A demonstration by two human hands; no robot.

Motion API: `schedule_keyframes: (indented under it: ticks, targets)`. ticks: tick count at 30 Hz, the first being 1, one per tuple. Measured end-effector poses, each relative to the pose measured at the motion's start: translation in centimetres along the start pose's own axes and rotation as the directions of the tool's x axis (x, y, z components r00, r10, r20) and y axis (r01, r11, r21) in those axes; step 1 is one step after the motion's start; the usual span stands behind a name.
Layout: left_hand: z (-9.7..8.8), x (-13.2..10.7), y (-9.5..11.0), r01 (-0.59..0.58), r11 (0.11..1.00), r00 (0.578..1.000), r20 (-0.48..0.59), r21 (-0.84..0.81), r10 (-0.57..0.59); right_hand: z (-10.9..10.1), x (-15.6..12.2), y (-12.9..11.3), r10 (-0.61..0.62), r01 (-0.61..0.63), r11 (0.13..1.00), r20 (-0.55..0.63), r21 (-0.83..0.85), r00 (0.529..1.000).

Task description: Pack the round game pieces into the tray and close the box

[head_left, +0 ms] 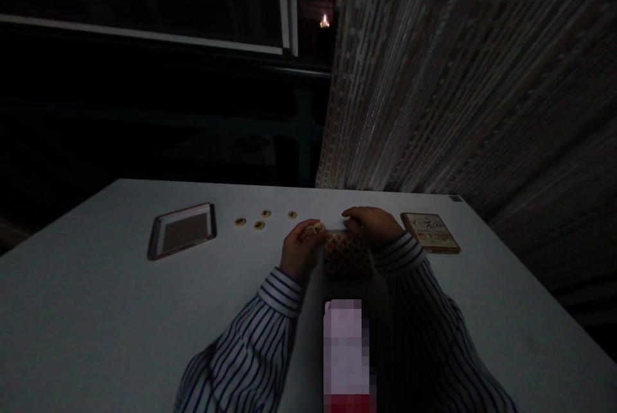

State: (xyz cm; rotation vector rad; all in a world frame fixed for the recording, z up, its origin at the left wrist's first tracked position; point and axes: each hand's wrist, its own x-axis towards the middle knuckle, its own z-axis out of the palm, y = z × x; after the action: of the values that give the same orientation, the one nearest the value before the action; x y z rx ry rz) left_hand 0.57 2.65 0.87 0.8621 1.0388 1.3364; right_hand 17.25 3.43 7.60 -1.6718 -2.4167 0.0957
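Observation:
My left hand [299, 249] pinches a round, pale Chinese chess piece [319, 228] with a dark character on its face. Just below and to the right lies a block of chess pieces [344, 255] packed in rows, their faces reddish in the dim light. My right hand [373, 227] hovers over the far right corner of that block, its fingers reaching left and apart, with nothing visible in them. Farther left on the white table lie several loose chess pieces [259, 225], among them one piece [292, 214] nearest my left hand.
At the left lies a shallow rectangular tin lid [159, 247], hollow side up. A flat printed box or lid [431, 232] sits at the right. A blurred-out phone-like object [344, 352] is close to me. Beyond the table [110, 310] hang a string curtain [409, 79] and a dark window frame [289, 8].

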Motion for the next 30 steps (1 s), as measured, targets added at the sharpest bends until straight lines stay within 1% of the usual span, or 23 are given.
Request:
schedule_keyframes:
  ticks: [4, 7, 10, 15, 20, 24, 27, 30]
  targets:
    - [0.3, -0.2, -0.8, -0.013, 1.000, 1.000, -0.027, 0.011, 0.013, -0.2, -0.1, 0.3, 0.014, -0.014, 1.000, 0.018, 0.009, 1.000]
    - [0.0, -0.3, -1.7, -0.022, 0.997, 0.998, -0.051, 0.073, 0.026, -0.1, -0.1, 0.6, 0.023, -0.023, 1.000, 0.025, 0.004, 0.999]
    - [-0.4, -0.3, -2.7, -0.063, 0.989, 0.995, -0.072, 0.137, 0.073, -0.1, 0.0, 0.6, 0.017, -0.017, 1.000, 0.037, -0.009, 0.999]
    - [-1.0, -0.1, -3.7, -0.105, 0.964, 0.992, -0.039, 0.244, 0.118, 0.1, 0.3, 0.0, -0.010, 0.014, 0.999, 0.102, -0.036, 0.995]
    - [-1.2, -0.2, -3.7, -0.151, 0.945, 0.986, -0.025, 0.291, 0.165, 0.9, 0.6, -0.3, -0.037, 0.047, 0.997, 0.160, -0.058, 0.986]
    - [-1.1, -0.4, -3.3, -0.150, 0.927, 0.989, 0.038, 0.343, 0.146, 1.6, 0.7, -0.5, -0.078, 0.090, 0.994, 0.168, -0.066, 0.983]
    - [-0.9, -0.6, -2.9, -0.159, 0.924, 0.987, 0.054, 0.346, 0.150, 1.7, 0.8, -0.9, -0.108, 0.121, 0.991, 0.185, -0.064, 0.977]
    - [-0.8, -0.7, -2.7, -0.135, 0.935, 0.991, 0.049, 0.327, 0.126, 1.7, 0.9, -1.5, -0.112, 0.131, 0.989, 0.216, -0.076, 0.970]
